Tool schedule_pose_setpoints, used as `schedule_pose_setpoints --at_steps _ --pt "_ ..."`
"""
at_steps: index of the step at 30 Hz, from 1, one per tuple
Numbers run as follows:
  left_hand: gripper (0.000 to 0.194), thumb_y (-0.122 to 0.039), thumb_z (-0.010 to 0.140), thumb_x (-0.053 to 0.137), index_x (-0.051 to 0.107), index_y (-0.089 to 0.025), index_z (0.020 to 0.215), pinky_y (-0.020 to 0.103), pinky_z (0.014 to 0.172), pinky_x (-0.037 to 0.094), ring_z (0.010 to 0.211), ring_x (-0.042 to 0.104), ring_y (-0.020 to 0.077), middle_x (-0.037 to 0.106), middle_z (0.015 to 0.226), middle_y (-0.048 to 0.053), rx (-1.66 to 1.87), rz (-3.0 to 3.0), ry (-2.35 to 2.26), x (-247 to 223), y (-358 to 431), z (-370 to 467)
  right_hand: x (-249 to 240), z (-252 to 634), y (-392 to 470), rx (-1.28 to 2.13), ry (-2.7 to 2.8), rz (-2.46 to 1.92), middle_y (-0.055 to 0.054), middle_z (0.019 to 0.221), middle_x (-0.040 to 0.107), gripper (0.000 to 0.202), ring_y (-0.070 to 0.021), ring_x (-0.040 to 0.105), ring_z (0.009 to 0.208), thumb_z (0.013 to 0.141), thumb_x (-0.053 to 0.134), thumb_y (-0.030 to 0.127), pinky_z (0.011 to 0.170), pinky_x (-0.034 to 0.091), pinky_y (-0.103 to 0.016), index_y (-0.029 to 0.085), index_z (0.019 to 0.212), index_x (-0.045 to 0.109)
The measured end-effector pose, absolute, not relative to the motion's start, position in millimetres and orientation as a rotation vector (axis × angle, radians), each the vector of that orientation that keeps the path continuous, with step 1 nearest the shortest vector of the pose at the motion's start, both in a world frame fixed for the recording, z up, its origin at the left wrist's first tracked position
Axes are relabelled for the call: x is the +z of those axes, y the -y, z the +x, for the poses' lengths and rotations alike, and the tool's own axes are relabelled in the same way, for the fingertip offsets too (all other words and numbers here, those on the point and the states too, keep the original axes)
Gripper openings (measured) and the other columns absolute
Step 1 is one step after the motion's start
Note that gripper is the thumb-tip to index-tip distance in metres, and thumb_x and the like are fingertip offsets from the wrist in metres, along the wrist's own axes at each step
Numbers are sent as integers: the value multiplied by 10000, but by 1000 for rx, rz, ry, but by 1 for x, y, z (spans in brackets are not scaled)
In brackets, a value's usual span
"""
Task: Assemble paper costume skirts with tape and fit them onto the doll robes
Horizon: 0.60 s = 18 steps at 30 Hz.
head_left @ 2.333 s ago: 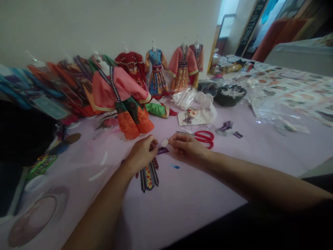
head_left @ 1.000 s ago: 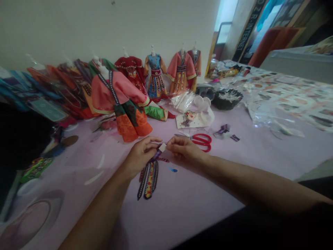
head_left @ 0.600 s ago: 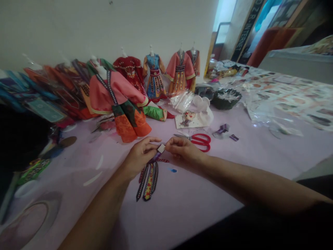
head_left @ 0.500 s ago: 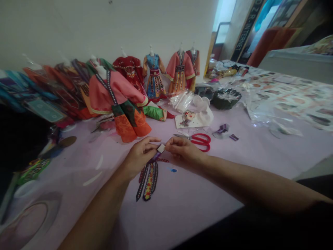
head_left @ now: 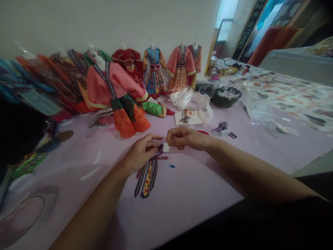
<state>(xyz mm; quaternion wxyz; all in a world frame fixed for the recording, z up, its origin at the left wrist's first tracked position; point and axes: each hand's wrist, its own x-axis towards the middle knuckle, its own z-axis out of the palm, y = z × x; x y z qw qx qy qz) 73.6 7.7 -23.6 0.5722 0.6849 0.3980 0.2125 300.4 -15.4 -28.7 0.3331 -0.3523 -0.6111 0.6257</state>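
Observation:
My left hand (head_left: 143, 151) pinches a purple ribbon piece (head_left: 158, 152) just above the tablecloth. Closed at thumb and fingertips, my right hand (head_left: 186, 137) touches the edge of a small white square (head_left: 165, 147), which lies against the ribbon's right end. Below my left hand, several patterned strips (head_left: 148, 178), black-edged with yellow and red, hang or lie on the cloth. A small red patterned piece (head_left: 163, 158) shows beside them. Just right of the strips lies a tiny blue piece (head_left: 172, 166). Red scissors (head_left: 203, 132) are mostly hidden behind my right hand.
A doll dress in pink and orange (head_left: 118, 93) stands behind my left hand. More dressed forms line the wall. Beyond my right hand are a printed card (head_left: 182, 118), purple scraps (head_left: 221, 127) and a dark bowl (head_left: 226, 96). Plastic wrapping lies at right.
My right hand has risen slightly and now covers most of the scissors. The white square has shifted right and turned, showing more of its face. The camera view has moved a little.

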Motion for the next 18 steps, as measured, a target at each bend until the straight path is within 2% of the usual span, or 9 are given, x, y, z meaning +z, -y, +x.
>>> schedule_pose_setpoints --at_steps 6,14,18 --pt "523 -320 801 661 542 -159 1284 281 693 471 774 671 176 705 796 14 399 1667 -865 -25 -6 72 -15 309 13 1683 1863 -912 59 672 476 102 -72 369 571 881 631 262 537 316 -214 172 833 625" --pt "531 -339 811 653 515 -185 1299 283 688 472 782 680 189 730 827 22 293 1682 -803 -28 -5 74 -22 305 12 1687 2029 -902 52 667 504 133 -80 409 595 870 654 298 554 323 -220 171 838 633" --pt "550 -350 804 665 516 -200 1311 264 633 443 745 666 179 723 827 15 268 1652 -806 -29 -4 74 -27 304 11 1677 2062 -888 48 672 524 110 -79 421 593 866 657 277 554 325 -220 172 838 642"
